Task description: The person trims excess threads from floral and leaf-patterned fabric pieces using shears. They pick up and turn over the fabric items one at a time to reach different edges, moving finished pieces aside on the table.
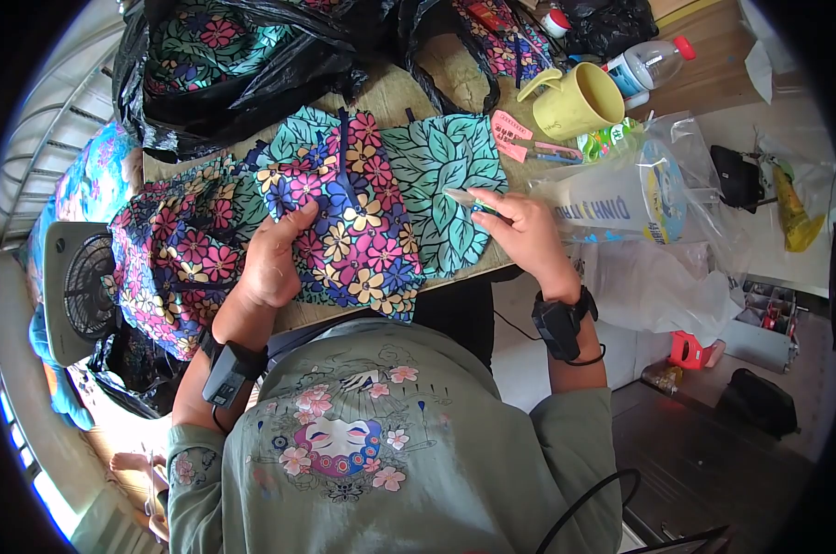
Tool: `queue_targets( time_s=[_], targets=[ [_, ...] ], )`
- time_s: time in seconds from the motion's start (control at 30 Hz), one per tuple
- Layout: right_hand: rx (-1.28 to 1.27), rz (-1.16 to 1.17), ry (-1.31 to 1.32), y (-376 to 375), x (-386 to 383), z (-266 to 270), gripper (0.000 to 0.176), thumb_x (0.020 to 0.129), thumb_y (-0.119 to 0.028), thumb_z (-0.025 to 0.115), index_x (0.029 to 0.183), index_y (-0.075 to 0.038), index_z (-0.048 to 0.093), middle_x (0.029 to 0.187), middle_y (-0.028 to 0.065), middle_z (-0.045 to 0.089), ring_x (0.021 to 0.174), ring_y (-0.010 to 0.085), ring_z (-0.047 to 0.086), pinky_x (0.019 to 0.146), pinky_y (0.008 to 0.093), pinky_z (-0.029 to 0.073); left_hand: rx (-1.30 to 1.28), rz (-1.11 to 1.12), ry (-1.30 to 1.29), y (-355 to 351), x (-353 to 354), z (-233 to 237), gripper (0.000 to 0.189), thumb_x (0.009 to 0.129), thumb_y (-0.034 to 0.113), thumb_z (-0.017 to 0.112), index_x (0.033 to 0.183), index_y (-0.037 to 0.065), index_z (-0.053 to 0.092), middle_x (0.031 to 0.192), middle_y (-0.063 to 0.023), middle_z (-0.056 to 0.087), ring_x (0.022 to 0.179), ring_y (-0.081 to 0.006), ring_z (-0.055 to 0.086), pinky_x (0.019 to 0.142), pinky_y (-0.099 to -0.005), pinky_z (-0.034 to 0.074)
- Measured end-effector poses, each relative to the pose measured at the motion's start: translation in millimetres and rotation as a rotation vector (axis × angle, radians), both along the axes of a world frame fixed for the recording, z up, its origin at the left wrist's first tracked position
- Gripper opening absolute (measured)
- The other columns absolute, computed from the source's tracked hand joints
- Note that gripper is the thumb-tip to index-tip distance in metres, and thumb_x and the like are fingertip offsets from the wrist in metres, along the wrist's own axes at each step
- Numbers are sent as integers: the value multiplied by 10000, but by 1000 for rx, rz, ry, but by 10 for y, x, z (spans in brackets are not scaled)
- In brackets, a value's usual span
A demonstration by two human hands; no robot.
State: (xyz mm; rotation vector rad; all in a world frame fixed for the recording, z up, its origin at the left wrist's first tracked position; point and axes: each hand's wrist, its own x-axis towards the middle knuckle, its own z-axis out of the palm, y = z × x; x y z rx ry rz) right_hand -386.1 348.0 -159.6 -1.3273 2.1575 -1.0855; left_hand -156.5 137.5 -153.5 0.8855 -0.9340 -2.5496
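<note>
Floral fabric [363, 235] in navy, pink and cream lies across the table in front of me, next to green leaf-print fabric [436, 166]. My left hand [281, 249] is closed on the floral fabric, thumb on top and fingers hidden beneath the cloth. In my right hand [527, 233] is a small pair of thread snips [461, 196], its pointed metal tip resting over the leaf print and a bit of teal handle showing. Whether the blades are apart cannot be made out. A dark blue strap [346, 171] runs along the floral piece.
Black plastic bags [279, 97] holding more printed cloth stand at the table's far side. A yellow mug [580, 100], a plastic bottle [647, 69] and a printed clear bag [612, 203] sit to the right. A fan [87, 282] is at the left.
</note>
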Motion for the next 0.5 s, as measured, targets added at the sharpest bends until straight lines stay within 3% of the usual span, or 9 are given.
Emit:
queue_targets(
  time_s=[0.1, 0.4, 0.5],
  targets=[
    [74, -5, -30, 18, -12, 10, 339, 836, -106, 698, 1171, -75, 654, 699, 70, 585, 629, 85, 500, 594, 246, 424, -4, -6, 9, -2, -1, -4, 327, 942, 160, 523, 1201, -40, 545, 1118, -143, 651, 985, -236, 657, 890, -381, 532],
    [143, -18, -69, -6, -11, 16, 331, 840, -116, 698, 1164, -62, 654, 726, 82, 613, 647, 93, 528, 612, 251, 438, 2, -19, 14, -7, 6, -5, 335, 941, 167, 530, 1210, -33, 539, 1123, -141, 650, 988, -233, 656, 893, -382, 530],
    [39, 9, 19, -13, -24, -61, 309, 847, -199, 696, 1140, -105, 670, 665, 127, 591, 524, 164, 497, 519, 307, 399, 7, -22, 22, -7, 5, -7, 338, 942, 166, 529, 1215, -33, 535, 1124, -141, 649, 988, -234, 656, 895, -382, 529]
  ],
)
